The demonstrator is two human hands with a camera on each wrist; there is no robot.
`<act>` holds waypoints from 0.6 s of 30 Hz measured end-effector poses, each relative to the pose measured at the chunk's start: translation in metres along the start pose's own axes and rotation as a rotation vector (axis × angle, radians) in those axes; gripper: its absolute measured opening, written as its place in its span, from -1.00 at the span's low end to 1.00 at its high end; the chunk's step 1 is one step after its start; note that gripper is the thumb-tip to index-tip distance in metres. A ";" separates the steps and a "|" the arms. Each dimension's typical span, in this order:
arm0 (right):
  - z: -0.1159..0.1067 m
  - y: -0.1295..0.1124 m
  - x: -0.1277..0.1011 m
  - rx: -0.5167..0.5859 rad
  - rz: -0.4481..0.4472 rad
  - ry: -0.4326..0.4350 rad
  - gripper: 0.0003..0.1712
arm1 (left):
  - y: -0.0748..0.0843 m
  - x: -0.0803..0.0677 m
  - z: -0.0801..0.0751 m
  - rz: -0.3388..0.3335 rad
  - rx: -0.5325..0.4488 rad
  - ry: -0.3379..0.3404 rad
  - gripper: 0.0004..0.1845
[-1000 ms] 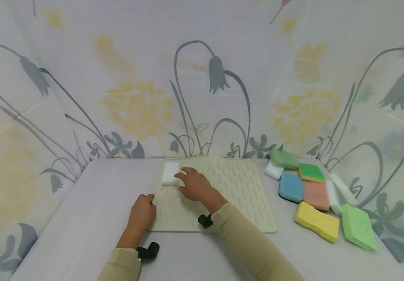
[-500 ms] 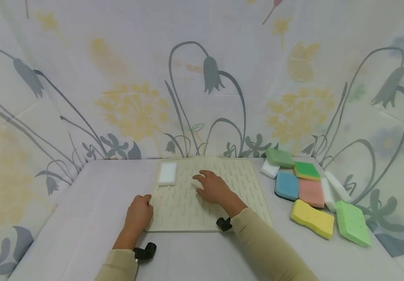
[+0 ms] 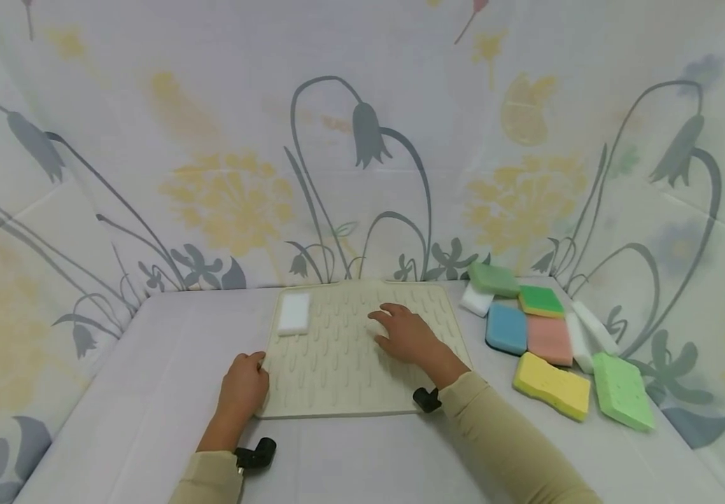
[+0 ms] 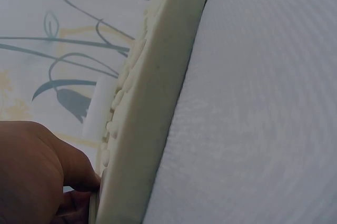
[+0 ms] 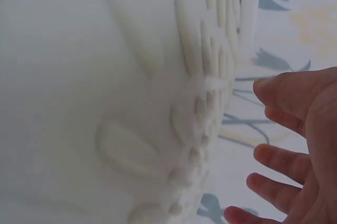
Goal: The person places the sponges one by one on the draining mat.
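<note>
A cream drying mat (image 3: 343, 392) with raised ridges lies on the table in front of me. At its far left corner rests a white sponge (image 3: 294, 313). My left hand (image 3: 245, 385) pinches the mat's left edge, thumb against the rim in the left wrist view. Over the right half of the mat, my right hand (image 3: 405, 336) holds nothing. Its fingers (image 5: 281, 163) are spread and relaxed above the ridges in the right wrist view.
Right of the mat lies a group of sponges: a blue sponge (image 3: 507, 329), a pink sponge (image 3: 548, 339), a yellow sponge (image 3: 553, 385), a light green sponge (image 3: 623, 390), a green-and-yellow sponge (image 3: 541, 301) and several others. A floral cloth (image 3: 243, 140) hangs behind the table.
My right hand has moved right, away from the white sponge, which stays on the mat. My left hand keeps its place at the mat's edge. The head view has turned slightly right.
</note>
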State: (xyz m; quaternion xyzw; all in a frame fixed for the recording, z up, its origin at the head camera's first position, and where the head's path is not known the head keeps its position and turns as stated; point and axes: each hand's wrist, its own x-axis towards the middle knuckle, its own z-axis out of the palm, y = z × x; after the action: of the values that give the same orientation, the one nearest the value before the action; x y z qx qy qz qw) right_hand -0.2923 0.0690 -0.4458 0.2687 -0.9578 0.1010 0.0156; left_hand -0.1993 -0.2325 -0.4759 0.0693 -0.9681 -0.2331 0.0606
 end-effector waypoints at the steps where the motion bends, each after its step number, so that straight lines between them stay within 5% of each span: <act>1: -0.003 0.002 -0.001 0.002 0.002 0.006 -0.48 | 0.000 0.000 -0.001 0.001 0.001 0.000 -0.61; 18: -0.028 0.043 -0.013 -0.078 0.048 0.006 -0.45 | -0.002 0.000 0.000 0.001 -0.011 -0.008 -0.60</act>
State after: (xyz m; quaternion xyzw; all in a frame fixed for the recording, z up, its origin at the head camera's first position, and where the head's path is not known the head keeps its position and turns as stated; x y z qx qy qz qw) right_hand -0.3038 0.1177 -0.4272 0.2444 -0.9672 0.0647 0.0266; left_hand -0.1990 -0.2338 -0.4771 0.0676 -0.9670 -0.2387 0.0572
